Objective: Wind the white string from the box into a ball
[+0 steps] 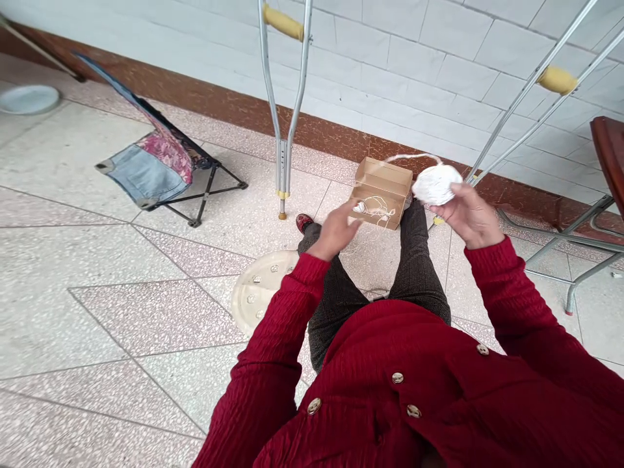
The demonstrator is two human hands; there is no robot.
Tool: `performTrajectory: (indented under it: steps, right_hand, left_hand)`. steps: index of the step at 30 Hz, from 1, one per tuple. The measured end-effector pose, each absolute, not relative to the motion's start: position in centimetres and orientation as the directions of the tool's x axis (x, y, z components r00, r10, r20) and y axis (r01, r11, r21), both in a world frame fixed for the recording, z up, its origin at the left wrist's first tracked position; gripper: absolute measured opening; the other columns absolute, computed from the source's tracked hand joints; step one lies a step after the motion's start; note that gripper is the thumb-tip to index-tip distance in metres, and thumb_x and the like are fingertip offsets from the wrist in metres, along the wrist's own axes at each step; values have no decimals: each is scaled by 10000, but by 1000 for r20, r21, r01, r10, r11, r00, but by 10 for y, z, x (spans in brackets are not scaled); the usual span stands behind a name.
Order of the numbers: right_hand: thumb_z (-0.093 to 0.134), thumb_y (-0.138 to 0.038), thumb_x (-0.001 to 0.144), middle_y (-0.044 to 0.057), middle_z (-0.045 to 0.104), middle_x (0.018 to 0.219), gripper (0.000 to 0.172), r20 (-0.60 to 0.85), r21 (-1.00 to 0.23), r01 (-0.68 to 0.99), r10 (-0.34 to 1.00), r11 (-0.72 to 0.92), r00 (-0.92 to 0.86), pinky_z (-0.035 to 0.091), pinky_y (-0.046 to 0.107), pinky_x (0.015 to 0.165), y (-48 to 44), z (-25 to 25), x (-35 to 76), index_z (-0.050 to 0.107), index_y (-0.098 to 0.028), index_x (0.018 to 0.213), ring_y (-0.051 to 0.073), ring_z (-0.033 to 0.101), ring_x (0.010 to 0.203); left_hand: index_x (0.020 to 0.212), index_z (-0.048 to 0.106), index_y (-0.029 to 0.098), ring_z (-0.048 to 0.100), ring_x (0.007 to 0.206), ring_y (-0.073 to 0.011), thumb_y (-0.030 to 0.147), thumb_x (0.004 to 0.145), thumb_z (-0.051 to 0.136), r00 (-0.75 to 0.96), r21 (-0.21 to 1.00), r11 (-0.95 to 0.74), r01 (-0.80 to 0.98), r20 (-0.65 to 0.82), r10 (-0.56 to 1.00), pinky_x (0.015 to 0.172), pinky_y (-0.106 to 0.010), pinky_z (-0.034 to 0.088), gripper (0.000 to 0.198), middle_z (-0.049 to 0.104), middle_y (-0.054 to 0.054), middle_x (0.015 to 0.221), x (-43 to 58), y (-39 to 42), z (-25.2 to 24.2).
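Observation:
My right hand point(468, 214) holds a ball of white string point(436, 184) up by the far side of my knees, with a loop of string point(414, 156) arching off it. My left hand point(335, 229) is at the near corner of an open cardboard box point(381, 192) resting on my legs. Its fingertips pinch thin white string beside a small white wad point(359, 208). Loose strands hang from there over the box edge and down past my knee. The box's inside is partly hidden by its flap and my fingers.
A round cream plastic lid point(263, 291) with several small metal pieces lies on the terrazzo floor point(160, 318) by my left leg. A crutch point(284, 104) stands ahead, another point(541, 91) leans at right. A folding stool point(163, 169) stands at left, a metal-legged wooden table point(609, 156) at right.

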State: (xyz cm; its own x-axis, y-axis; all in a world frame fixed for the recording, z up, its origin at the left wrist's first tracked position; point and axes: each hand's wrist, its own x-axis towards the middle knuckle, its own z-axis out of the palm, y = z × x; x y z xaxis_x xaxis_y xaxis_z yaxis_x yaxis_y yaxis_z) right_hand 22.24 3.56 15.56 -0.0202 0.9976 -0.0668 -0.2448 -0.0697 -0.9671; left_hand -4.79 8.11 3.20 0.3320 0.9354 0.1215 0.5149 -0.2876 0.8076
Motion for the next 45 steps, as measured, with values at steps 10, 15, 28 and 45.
performTrajectory:
  steps: [10,15,28,45]
  right_hand:
    - [813,-366,736,65,738,1079,409,-235,-910,-289,943,-299,-236,662,357,779,34,138,191,673,-214,1090,248,698,1021]
    - [840,-269,698,51,732,1075,425,-253,-909,-262,927,-326,-275,655,340,780,28,139,191,673,-208,1084,228,706,986]
    - [790,-306,728,30,734,1074,311,-204,-922,-328,978,-205,-39,631,276,758,45,120,203,685,-219,1008,187,691,960]
    - [857,-270,616,12,691,924,452,-353,-851,-181,792,-494,-498,567,251,719,3,54,190,699,-189,1032,145,651,826]
  left_hand:
    - [1443,473,214,528,1334,-254,244,886,631,294,911,-404,87,364,884,1131,-416,405,579,553,-105,1467,17,71,62]
    - [1175,666,155,654,1103,-236,279,884,641,402,955,-292,60,245,882,996,-366,487,317,728,-85,1171,17,72,52]
    - [684,636,154,622,706,-147,442,960,543,604,993,-70,97,-3,797,774,-270,465,410,670,-23,680,-12,6,40]
    - [718,682,172,600,722,-154,338,974,517,597,826,-454,333,188,780,890,-328,479,347,688,-11,720,-29,54,45]
